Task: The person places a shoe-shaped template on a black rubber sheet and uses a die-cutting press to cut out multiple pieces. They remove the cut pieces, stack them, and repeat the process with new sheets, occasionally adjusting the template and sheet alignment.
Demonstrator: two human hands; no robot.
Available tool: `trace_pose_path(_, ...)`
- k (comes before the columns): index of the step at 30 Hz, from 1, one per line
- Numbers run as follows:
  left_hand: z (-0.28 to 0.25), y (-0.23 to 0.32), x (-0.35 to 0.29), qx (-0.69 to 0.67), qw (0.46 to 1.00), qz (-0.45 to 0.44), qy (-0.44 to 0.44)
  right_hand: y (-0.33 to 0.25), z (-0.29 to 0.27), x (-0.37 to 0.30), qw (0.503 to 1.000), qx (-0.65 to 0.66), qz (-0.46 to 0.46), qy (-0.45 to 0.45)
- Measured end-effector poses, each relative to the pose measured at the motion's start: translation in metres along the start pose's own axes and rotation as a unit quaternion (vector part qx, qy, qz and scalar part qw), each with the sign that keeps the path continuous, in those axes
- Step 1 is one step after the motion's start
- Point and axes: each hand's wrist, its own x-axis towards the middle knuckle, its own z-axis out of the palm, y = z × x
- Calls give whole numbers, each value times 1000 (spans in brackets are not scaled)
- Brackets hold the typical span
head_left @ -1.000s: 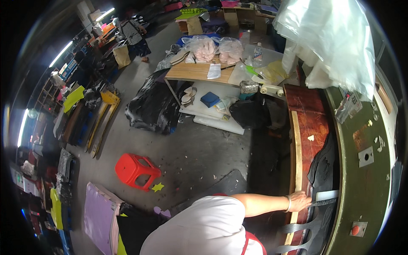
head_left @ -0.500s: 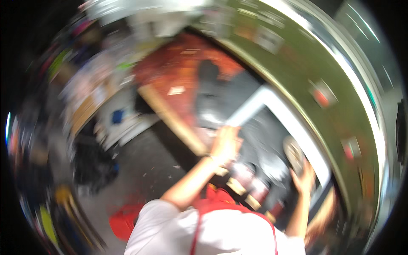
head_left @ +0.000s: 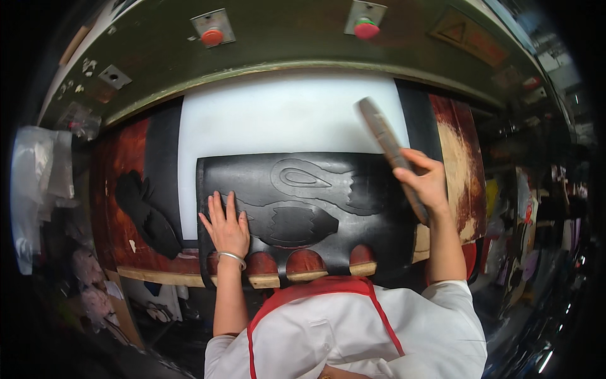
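Observation:
My left hand [head_left: 228, 230], with a bangle at its wrist, lies flat with fingers apart on the left part of a black rubber sheet [head_left: 385, 237]. Cut outlines, some sole-shaped, mark the sheet, and rounded notches run along its near edge. It covers the near part of a white cutting board [head_left: 284, 114]. My right hand [head_left: 423, 180] grips a long, brown, narrow-edged cutting die [head_left: 384, 132] at its near part. The die is held tilted above the sheet's right side, its far end over the board. Its full outline is hidden because it is seen edge-on.
Black cut pieces [head_left: 151, 215] lie left of the board on the reddish worn table [head_left: 104, 208]. Beyond the board runs a green machine beam [head_left: 284, 38] with a red button [head_left: 212, 36] and a pinkish button [head_left: 366, 28]. Clear plastic bags [head_left: 41, 170] hang at far left.
The view has swung round to face the board and beam squarely. The die, earlier low by the board's right edge, is now raised and edge-on. My left hand now rests flat on the sheet.

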Motion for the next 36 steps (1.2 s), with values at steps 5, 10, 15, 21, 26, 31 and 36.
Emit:
trace_pose_path(5, -15, 26, 28, 12, 998, -40, -51, 57, -77, -44, 950, -217, 36, 222)
trace_pose_path(10, -9, 150, 60, -219, 929, 296, -31, 107, -93, -92, 871, -396, 137, 257)
trace_pose_path(15, 25, 236, 61, -166, 907, 368, -116, 106, -49, -116, 882, -377, -52, 278)
trace_pose_path(21, 23, 231, 33, -52, 901, 395, -171, 82, 13, -144, 972, -73, 163, 150)
trace_pose_path(26, 20, 226, 23, -69, 893, 409, -176, 85, 1, -136, 911, 366, 182, 57)
trace_pose_path(31, 27, 226, 28, -79, 879, 455, -121, 82, -3, -136, 938, 292, 176, 60)
trace_pose_path(36, 32, 217, 38, -319, 854, 409, -44, 61, 20, -136, 894, -295, 57, 332)
